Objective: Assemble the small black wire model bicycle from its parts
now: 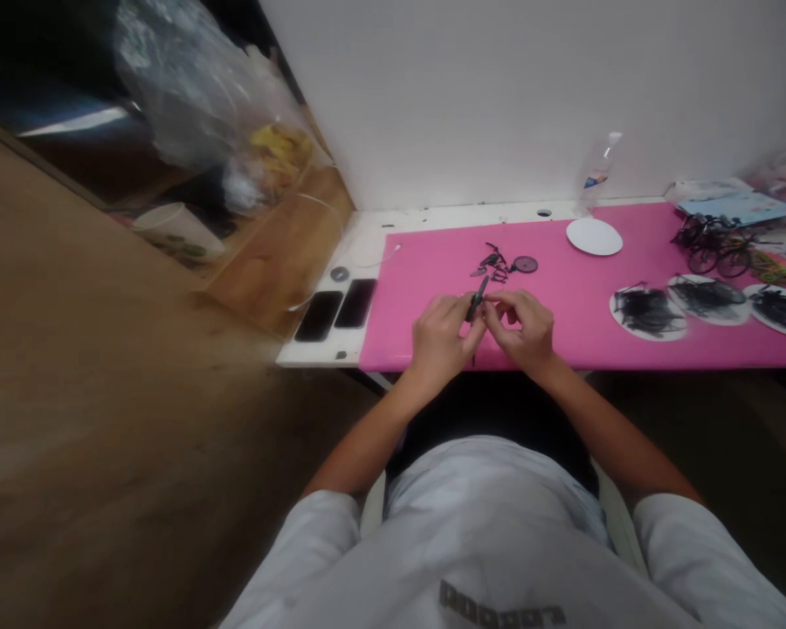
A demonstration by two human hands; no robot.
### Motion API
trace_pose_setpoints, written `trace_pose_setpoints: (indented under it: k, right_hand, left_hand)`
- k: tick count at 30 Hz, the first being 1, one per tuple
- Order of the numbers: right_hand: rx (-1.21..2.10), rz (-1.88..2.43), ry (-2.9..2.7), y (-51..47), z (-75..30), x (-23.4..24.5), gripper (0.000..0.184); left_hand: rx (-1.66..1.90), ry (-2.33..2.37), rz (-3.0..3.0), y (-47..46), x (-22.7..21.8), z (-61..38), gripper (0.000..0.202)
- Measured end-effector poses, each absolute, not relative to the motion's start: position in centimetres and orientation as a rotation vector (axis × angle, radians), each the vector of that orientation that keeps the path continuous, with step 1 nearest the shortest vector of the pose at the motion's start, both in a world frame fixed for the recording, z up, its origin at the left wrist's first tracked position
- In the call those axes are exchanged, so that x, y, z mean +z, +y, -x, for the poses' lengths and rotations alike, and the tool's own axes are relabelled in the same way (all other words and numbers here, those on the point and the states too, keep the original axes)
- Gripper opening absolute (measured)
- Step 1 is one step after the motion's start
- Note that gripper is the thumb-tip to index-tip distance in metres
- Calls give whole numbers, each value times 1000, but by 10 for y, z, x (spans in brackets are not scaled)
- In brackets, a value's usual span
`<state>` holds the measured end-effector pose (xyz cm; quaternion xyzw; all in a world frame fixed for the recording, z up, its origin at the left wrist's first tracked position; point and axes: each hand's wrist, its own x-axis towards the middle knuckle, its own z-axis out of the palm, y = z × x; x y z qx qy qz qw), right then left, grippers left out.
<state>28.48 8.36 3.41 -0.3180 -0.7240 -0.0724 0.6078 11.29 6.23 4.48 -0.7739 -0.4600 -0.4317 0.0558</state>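
Note:
Close to the table's front edge, my left hand [440,334] pinches a toy bicycle wheel [478,299], dark and turned nearly edge-on. My right hand [522,327] is closed, with thumb and forefinger together right at the wheel's side; whatever is between those fingertips is too small to make out. Just beyond both hands lie loose black toy bicycle parts [493,260] in a small heap. Beside the heap, a second black wheel [525,264] rests flat on the pink mat [425,271].
Right of my hands, white plates [648,332] hold piles of black parts. Behind them stand several assembled toy bicycles [711,245]. A bare white plate [595,237] and a plastic bottle [599,170] are near the wall. Two phones [337,310] lie at the left.

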Motion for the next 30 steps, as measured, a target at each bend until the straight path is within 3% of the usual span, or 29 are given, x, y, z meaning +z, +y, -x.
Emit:
trace_pose_setpoints:
  k: [8, 30]
  right_hand:
    - [-193, 784, -1689, 85, -285, 28, 10]
    - [366, 878, -1583, 85, -283, 25, 21]
  left_hand:
    - [-1314, -1324, 2286, 63, 41, -113, 25]
    - [-1170, -1353, 2236, 65, 37, -113, 27]
